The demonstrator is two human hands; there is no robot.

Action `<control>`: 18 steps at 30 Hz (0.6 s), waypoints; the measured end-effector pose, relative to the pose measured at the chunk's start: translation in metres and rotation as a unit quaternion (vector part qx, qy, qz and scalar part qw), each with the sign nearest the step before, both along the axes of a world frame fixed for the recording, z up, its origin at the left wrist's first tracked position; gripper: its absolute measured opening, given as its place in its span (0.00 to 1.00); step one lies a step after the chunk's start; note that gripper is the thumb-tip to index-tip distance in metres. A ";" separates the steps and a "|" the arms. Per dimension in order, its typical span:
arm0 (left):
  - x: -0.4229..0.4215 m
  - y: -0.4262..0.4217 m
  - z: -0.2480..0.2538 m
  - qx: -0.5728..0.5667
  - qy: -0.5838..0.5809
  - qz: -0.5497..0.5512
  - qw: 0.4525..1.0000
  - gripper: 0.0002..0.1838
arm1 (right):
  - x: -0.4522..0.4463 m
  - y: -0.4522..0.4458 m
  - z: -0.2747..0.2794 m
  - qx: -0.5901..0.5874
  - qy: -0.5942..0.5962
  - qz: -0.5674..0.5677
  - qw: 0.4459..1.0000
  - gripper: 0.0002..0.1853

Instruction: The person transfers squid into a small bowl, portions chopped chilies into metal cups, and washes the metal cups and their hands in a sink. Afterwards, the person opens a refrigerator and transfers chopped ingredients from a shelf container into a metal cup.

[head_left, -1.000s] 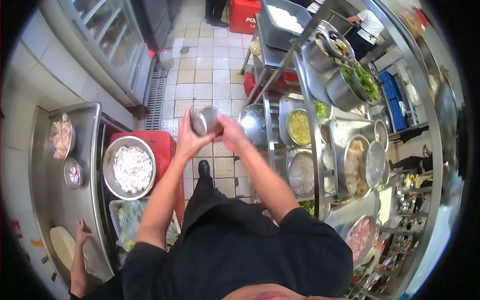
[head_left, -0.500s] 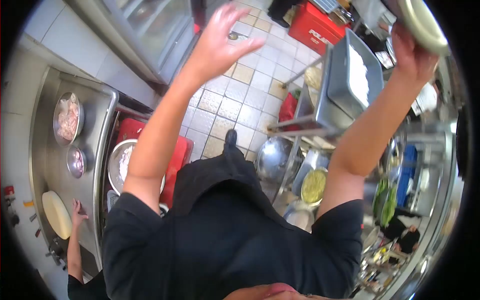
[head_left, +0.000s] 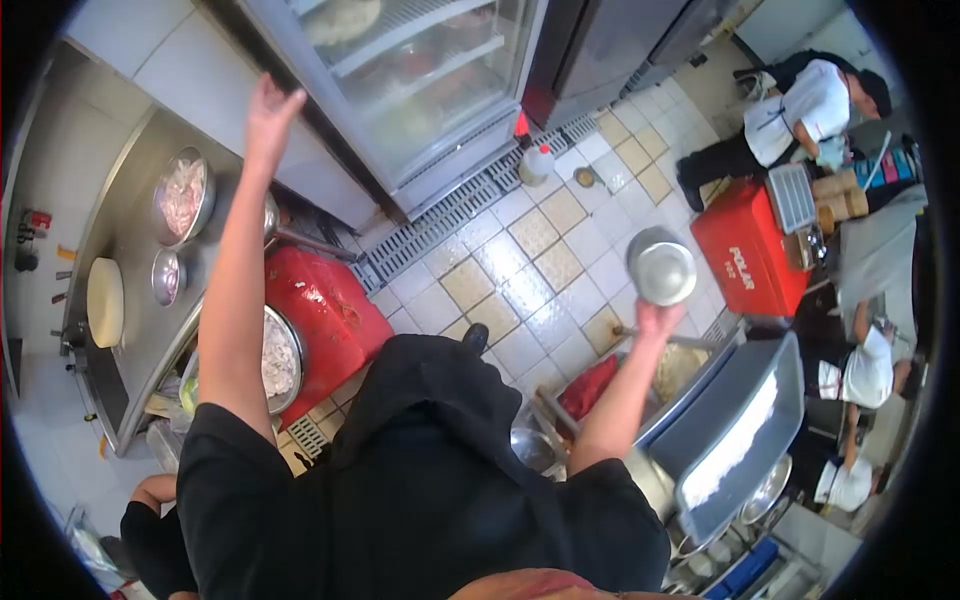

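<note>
My left hand [head_left: 268,125] is raised over the white wall beside the glass-door fridge [head_left: 420,90], fingers apart and nothing in them. Out in front over the floor tiles, my right hand [head_left: 657,318] grips a round metal pot [head_left: 650,248]; its pale round end faces me. Below my left arm stands a large bowl of pale, chopped-looking food [head_left: 283,365], partly hidden by the arm. On the steel counter [head_left: 215,250] are a bowl of pinkish raw meat [head_left: 183,198] and a small metal bowl [head_left: 168,277].
A pale round board [head_left: 105,300] leans by the counter. A red cooler [head_left: 755,250] and a white jug [head_left: 537,165] stand on the floor. A grey tub of white stuff [head_left: 735,430] sits on a rack at right. Several people in white work beyond; a dark-sleeved person is at lower left.
My view has turned toward the fridge. My right hand has come down from the upper right with the pot. My left hand has moved left and stays open.
</note>
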State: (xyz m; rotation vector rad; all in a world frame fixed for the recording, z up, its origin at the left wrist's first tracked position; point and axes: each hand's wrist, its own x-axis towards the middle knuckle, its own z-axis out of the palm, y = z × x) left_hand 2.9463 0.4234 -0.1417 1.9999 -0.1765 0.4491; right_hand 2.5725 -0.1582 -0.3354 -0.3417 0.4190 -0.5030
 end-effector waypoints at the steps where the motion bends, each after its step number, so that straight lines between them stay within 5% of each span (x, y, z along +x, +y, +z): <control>1: 0.022 -0.004 0.012 0.013 -0.058 0.031 0.998 0.41 | 0.026 0.003 0.068 -0.073 0.033 -0.001 0.997 0.23; 5: 0.058 -0.033 0.042 -0.068 -0.079 -0.032 0.994 0.35 | 0.007 -0.011 0.007 -0.077 0.033 0.015 0.996 0.21; 6: 0.057 -0.041 0.039 -0.071 -0.075 -0.001 0.995 0.34 | 0.013 -0.014 -0.057 -0.155 0.183 -0.009 0.971 0.21; 7: 0.062 -0.043 0.035 -0.074 -0.072 0.031 0.994 0.33 | 0.005 0.004 -0.072 -0.022 0.282 -0.030 0.959 0.20; 8: 0.077 -0.041 0.018 -0.047 -0.086 0.067 0.993 0.33 | -0.025 -0.002 -0.120 -0.162 0.516 0.084 0.837 0.21; 11: 0.066 -0.062 0.010 -0.047 -0.135 0.149 0.978 0.31 | -0.021 0.052 -0.079 -0.127 0.497 0.079 0.855 0.22; 13: 0.032 -0.080 0.018 -0.029 -0.143 0.151 0.978 0.29 | 0.023 0.078 -0.058 -0.285 0.524 0.195 0.778 0.19; 17: -0.021 -0.097 0.015 -0.080 -0.097 0.069 0.990 0.25 | 0.139 0.172 -0.018 -0.515 0.286 0.459 0.664 0.15; 18: -0.033 -0.102 0.019 -0.075 -0.105 0.033 0.991 0.26 | 0.165 0.207 0.004 -0.570 0.242 0.519 0.589 0.15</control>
